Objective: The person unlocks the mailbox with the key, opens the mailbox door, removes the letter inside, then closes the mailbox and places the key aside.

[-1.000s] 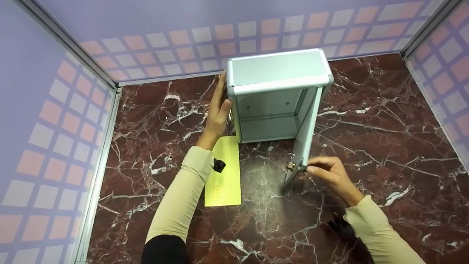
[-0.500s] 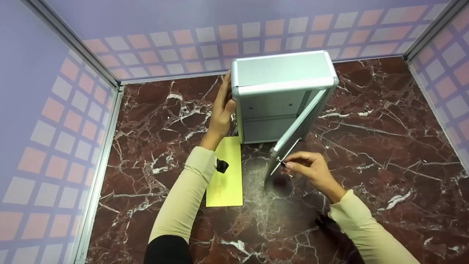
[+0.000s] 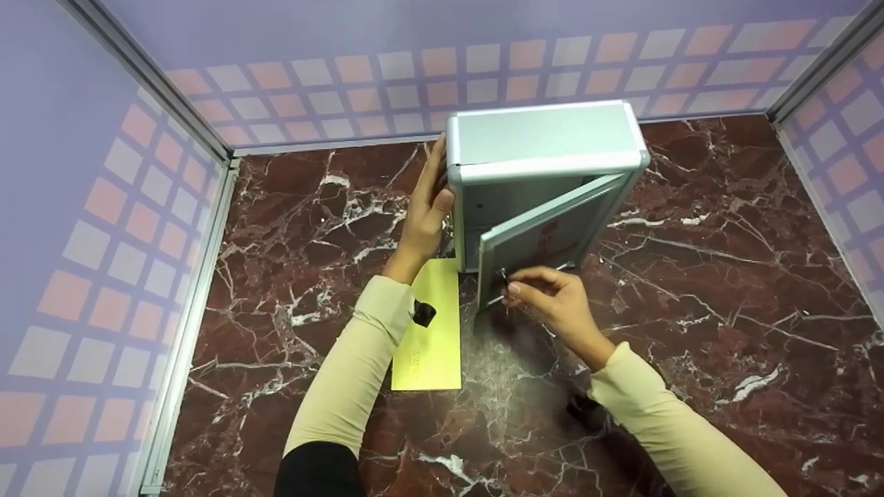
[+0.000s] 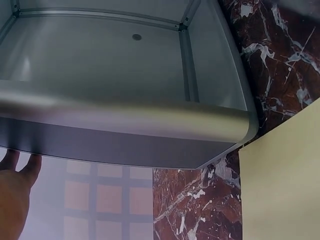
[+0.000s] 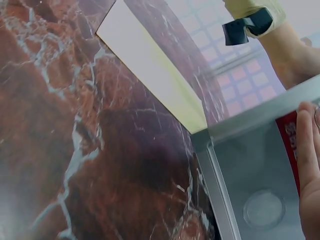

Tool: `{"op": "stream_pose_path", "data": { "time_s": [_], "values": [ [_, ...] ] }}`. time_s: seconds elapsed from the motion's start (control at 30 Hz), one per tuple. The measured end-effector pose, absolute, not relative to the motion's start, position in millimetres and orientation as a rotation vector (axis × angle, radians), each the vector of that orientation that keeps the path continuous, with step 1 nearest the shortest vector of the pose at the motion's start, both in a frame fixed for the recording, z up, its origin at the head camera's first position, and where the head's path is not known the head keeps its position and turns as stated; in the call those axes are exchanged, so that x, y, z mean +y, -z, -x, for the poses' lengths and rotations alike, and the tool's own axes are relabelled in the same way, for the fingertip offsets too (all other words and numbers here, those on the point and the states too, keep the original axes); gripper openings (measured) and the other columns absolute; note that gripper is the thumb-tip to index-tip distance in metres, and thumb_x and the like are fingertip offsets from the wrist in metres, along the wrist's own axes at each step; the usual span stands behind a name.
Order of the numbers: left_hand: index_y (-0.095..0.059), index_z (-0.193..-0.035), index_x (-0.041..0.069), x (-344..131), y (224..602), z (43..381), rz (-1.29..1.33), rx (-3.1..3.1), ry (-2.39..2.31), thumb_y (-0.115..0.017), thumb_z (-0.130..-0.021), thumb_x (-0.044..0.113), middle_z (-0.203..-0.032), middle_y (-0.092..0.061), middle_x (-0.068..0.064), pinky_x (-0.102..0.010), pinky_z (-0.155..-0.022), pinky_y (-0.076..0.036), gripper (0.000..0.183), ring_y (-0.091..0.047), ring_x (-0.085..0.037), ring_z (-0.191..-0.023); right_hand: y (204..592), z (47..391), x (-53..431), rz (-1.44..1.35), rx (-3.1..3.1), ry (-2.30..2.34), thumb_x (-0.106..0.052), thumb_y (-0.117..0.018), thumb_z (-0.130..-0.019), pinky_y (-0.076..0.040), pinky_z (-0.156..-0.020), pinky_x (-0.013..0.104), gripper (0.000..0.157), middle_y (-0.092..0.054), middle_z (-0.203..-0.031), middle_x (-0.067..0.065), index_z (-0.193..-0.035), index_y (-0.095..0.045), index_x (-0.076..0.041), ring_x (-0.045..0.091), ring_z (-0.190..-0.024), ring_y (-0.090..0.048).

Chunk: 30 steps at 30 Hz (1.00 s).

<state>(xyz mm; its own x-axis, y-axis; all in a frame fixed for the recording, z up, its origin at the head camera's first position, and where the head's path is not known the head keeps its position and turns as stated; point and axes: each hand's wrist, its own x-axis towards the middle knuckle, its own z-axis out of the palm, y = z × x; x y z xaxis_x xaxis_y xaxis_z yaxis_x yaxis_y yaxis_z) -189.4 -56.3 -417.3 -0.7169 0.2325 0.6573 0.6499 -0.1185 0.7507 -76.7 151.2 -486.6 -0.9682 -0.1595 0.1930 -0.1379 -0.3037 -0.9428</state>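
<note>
A silver metal cabinet (image 3: 549, 134) stands upright on the floor, its door (image 3: 590, 210) hinged at the right and standing partly ajar. My left hand (image 3: 425, 221) steadies the cabinet's left side, fingers stretched along it and thumb by the front edge. In the left wrist view, fingertips touch the side panel (image 4: 125, 145). With thumb and fingers, my right hand (image 3: 556, 307) pinches a small dark-headed key (image 3: 504, 276) at the door's free edge. The door's see-through panel carries red lettering (image 3: 545, 238). In the right wrist view, my right hand (image 5: 310, 170) lies over that panel, hiding the key.
A flat yellow board (image 3: 426, 352) lies on the dark red marbled surface (image 3: 311, 262), left of the cabinet's front and partly under my left forearm. Lilac walls with pink and white squares (image 3: 442, 93) enclose the back and both sides.
The door has swung leftward toward the cabinet's front, and my right hand has travelled left with it, still pinching the key. My left hand has kept its place on the cabinet's side.
</note>
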Motion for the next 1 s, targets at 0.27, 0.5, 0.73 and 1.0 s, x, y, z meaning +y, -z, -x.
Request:
{"op": "stream_pose_path", "data": {
  "time_s": [0.27, 0.5, 0.73, 1.0],
  "values": [
    [-0.014, -0.145, -0.018, -56, 417, 189, 0.999, -1.842, 1.915, -0.043, -0.096, 0.063, -0.151, -0.023, -0.035, -0.044, -0.113, -0.028, 0.099, -0.034, -0.020, -0.139, 484, 88, 136, 0.282, 1.911, 2.526, 0.008, -0.069, -0.086, -0.058, -0.069, 0.044, 0.022, -0.067, -0.088, 0.031, -0.102, -0.061, 0.021, 0.026, -0.071, -0.070],
    [-0.015, -0.146, -0.018, -54, 416, 189, 0.990, -1.857, 1.919, -0.043, -0.096, 0.063, -0.152, -0.023, -0.034, -0.043, -0.114, -0.026, 0.099, -0.033, -0.020, -0.139, 482, 96, 128, 0.178, 1.962, 2.517, 0.005, -0.071, -0.088, -0.054, -0.073, 0.055, 0.021, -0.069, -0.089, 0.026, -0.103, -0.064, 0.017, 0.037, -0.073, -0.069],
    [-0.017, -0.145, -0.019, -54, 414, 188, 0.987, -1.852, 1.881, -0.041, -0.098, 0.062, -0.151, -0.024, -0.034, -0.043, -0.115, -0.024, 0.096, -0.031, -0.019, -0.140, 482, 101, 121, 0.127, 1.997, 2.527, 0.003, -0.072, -0.088, -0.056, -0.072, 0.052, 0.019, -0.070, -0.089, 0.025, -0.102, -0.065, 0.014, 0.042, -0.075, -0.068],
    [-0.016, -0.146, -0.017, -56, 415, 188, 0.956, -1.868, 1.914, -0.041, -0.096, 0.065, -0.153, -0.023, -0.033, -0.041, -0.115, -0.024, 0.099, -0.031, -0.019, -0.140, 482, 108, 113, 0.084, 2.003, 2.550, 0.000, -0.072, -0.089, -0.055, -0.075, 0.054, 0.020, -0.070, -0.089, 0.024, -0.103, -0.065, 0.012, 0.032, -0.075, -0.070]
  ]
}}
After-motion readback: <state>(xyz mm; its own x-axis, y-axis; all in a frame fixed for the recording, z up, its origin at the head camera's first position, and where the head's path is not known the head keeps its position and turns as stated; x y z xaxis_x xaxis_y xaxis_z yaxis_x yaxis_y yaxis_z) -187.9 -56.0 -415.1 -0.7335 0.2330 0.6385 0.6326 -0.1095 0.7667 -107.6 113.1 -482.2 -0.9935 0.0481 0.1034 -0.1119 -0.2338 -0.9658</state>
